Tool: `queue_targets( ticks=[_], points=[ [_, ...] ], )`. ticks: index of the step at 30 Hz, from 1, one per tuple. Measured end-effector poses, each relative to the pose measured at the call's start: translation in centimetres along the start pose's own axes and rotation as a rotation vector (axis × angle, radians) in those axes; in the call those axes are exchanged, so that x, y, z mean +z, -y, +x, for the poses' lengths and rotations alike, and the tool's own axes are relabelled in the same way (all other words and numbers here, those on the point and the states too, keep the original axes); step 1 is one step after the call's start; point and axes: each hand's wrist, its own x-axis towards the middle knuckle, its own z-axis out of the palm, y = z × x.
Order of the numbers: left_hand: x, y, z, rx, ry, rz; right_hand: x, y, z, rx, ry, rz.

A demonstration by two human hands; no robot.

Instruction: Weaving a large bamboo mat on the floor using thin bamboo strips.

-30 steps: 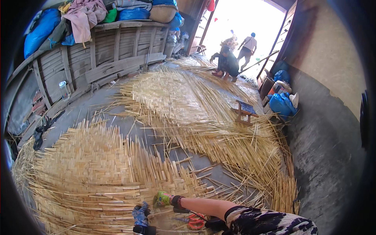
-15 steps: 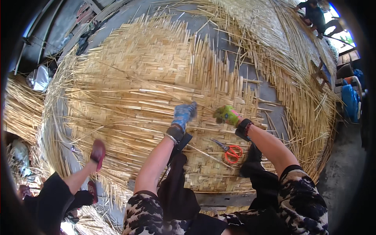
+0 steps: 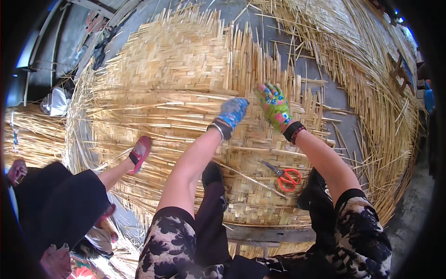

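A large woven reed mat (image 3: pixel 181 60) spreads beneath my hands, with loose split reeds (image 3: pixel 162 126) lying across its left part. My left hand (image 3: pixel 233 111), in a blue glove, is low over the middle of the mat; its fingers are blurred and partly hidden. Just right of it is my right hand (image 3: pixel 274 106) in a green flowered glove, fingers stretched out over the upright reed ends (image 3: pixel 253 67). I see nothing held in it. Scissors with orange handles (image 3: pixel 289 180) lie on the weave nearer to me, beside a thin pale reed (image 3: pixel 255 179).
Another person's red shoe (image 3: pixel 140 152) rests on the mat's left side. A second stretch of matting (image 3: pixel 344 56) with ragged reed ends covers the far right. Along the near edge runs a wooden board (image 3: pixel 269 234). My feet flank the scissors.
Both hands have moved away from me across the mat. My right hand has gone from curled to stretched out. The other person has come further in, and the whole view has shifted somewhat.
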Motion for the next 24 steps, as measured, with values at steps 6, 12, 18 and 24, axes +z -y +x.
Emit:
queue_targets(
  ticks=[6,12,18,24],
  points=[
    [1.7,3.6,4.0,-0.082,-0.157,0.175,6.0,-5.8,-3.9,0.933,-0.049,1.590],
    [5.0,8.0,5.3,-0.090,-0.332,-0.345,6.4,-6.5,-1.7,1.017,-0.056,1.863],
    [4.6,6.6,5.8,-0.244,-0.229,-0.208,13.1,-9.1,0.7,0.983,0.050,1.455],
    [1.9,6.5,6.2,-0.273,-0.365,-0.681,18.4,-10.2,2.3,0.727,0.237,0.772]
  ],
)
